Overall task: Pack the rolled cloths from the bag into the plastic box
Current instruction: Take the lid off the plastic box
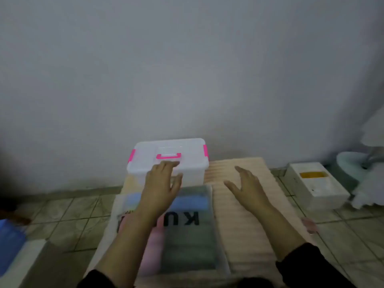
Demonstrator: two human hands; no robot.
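Opening step: the plastic box (168, 161) sits lidded, just beyond the bag (178, 229) of rolled cloths (187, 201). Left hand (164, 179), fingers relaxed, touches its lid; right hand (247, 183) hovers spread beside it. Next, unclip the pink latches (205, 151)

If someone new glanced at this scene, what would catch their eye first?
The clear box with pink latches, lid shut, stands against the wall. The left hand reaches to its near edge; the right hand hovers open over the mat. A see-through bag of rolled cloths lies nearest.
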